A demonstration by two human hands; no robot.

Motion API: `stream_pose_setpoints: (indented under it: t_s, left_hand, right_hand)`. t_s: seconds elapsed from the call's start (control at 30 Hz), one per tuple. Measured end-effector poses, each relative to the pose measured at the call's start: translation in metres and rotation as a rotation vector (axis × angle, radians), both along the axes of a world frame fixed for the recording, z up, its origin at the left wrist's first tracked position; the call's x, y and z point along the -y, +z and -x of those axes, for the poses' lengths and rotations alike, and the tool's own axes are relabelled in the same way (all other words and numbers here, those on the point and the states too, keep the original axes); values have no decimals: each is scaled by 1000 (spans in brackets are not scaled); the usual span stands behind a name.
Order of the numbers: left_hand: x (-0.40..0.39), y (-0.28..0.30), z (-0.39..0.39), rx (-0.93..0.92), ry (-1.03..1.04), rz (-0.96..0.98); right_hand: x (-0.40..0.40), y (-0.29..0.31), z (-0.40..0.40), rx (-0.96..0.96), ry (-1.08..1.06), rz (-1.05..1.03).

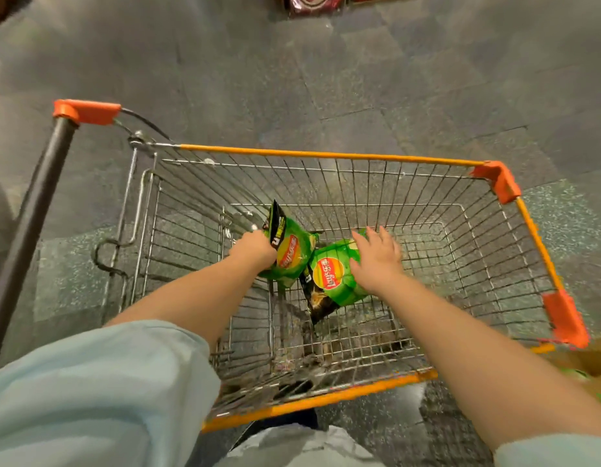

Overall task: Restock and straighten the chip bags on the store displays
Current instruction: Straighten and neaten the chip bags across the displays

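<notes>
Both arms reach down into cart [329,156]. Left hand [253,247]: fingers curled around left bag [290,256], holding it tilted off the cart bottom. Right hand [376,256]: fingers spread, resting flat on right bag [336,281] lying in the cart.

This is looking like a shop, most likely a supermarket aisle. A wire shopping cart [343,203] with orange plastic corner guards and an orange-trimmed rim is standing on a floor [225,62] of grey speckled stone tiles, its dark push handle [33,210] angling off to the left. Two green branded chip bags [292,254] are lying in the cart's basket, retail packs with printed logos. At the top edge, dark red packaged goods [312,3] are showing, seemingly low on a display.
</notes>
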State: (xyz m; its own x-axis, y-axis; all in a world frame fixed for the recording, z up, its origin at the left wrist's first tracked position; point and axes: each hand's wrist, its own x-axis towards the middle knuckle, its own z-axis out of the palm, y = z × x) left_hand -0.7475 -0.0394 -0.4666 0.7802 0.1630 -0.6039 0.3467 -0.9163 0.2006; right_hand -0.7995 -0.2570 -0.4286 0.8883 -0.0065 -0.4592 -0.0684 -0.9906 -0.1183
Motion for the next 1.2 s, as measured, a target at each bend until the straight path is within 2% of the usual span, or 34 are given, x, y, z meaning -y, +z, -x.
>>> stream_pose_setpoints:
  t_s: [0.27, 0.5, 0.63, 0.9, 1.2]
  left_hand:
    - [-17, -76, -10, -209, -127, -126]
    - [-24, -87, -14, -263, -283, -251]
    - [-24, -98, -13, -263, -386, -356]
    - [-24, -100, -9, -220, -479, -423]
    - [-4, -55, 6, -20, -298, -289]
  right_hand:
    - [-10, -59, -13, -140, -27, -3]
    - [-23, -79, -21, -111, -20, -51]
    - [-26, -87, -18, -103, -19, -56]
    - [-18, -90, -8, -103, -89, -66]
    - [-10, -49, 10, -92, -83, -33]
